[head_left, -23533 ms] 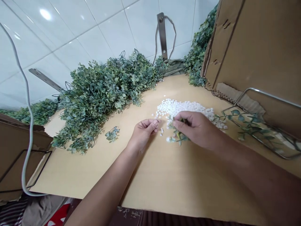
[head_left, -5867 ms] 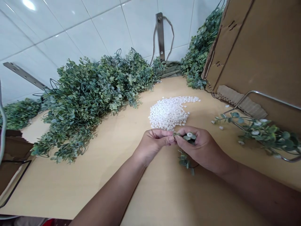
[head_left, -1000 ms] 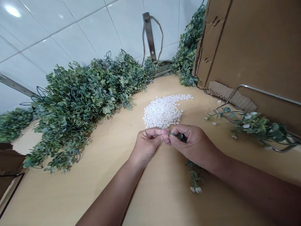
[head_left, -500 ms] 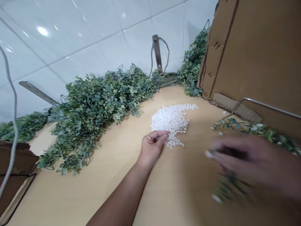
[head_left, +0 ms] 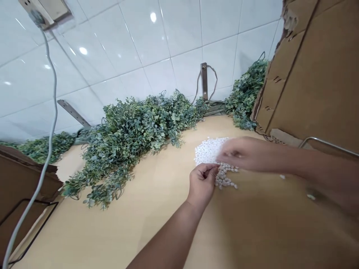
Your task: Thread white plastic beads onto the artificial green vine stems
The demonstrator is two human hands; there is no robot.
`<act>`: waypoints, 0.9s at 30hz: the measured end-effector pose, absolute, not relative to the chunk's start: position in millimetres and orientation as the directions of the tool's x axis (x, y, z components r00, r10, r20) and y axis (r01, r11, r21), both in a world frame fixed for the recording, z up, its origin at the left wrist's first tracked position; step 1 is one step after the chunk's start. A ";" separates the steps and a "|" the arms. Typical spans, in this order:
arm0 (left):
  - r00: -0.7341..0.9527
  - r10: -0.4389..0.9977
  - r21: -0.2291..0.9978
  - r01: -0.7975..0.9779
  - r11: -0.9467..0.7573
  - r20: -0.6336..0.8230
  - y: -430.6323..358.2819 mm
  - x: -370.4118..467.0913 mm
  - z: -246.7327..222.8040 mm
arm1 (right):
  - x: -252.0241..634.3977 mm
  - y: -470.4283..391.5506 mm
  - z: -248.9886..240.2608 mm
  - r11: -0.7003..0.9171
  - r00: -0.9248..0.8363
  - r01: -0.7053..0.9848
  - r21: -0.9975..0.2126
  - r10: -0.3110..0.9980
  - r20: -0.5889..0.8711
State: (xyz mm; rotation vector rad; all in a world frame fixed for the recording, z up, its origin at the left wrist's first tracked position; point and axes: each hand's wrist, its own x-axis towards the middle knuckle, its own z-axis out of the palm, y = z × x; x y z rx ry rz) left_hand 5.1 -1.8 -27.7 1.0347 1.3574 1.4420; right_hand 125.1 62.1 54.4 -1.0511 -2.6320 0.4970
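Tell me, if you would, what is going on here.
Someone is working bare-handed at a pile of small white pieces on a tan work surface. The left hand is at the pile's near edge in a pinch; whether it holds something is unclear. The right hand, blurred, is over the pile. Green foliage lies heaped along the tiled wall.

Left hand (head_left: 202, 181) sat at the near edge of the pile of white pieces (head_left: 206, 153) on the tan tabletop (head_left: 157, 224), in a pinch; I couldn't make out whether it held anything. Right hand (head_left: 238, 154) was over the pile's right side, blurred, grip unreadable. Leafy greenery (head_left: 143, 127) was heaped to the left, by the tiled wall (head_left: 179, 33). Cardboard (head_left: 316, 86) stood right; a pale cable (head_left: 53, 112) ran down at far left.
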 end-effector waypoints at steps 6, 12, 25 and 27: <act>-0.244 0.970 0.991 -0.131 -0.029 -0.004 1.6 3.1 -36.6 | 0.2 123.3 35.3 0.694 -0.700 0.625 -0.358 0.701 0.135; -0.140 0.990 0.993 -0.121 -0.014 -0.003 2.5 2.4 -44.1 | -41.9 146.9 22.9 0.664 -0.623 0.656 -0.359 0.744 0.241; -0.332 0.941 0.956 -0.292 -0.040 -0.062 10.3 -8.3 -29.1 | 9.2 148.5 71.9 0.518 -0.300 0.451 -0.727 0.855 0.424; -0.392 0.919 0.936 -0.337 -0.102 -0.041 11.8 -15.7 -25.8 | 22.0 136.9 69.8 0.474 -0.263 0.364 -0.802 0.878 0.400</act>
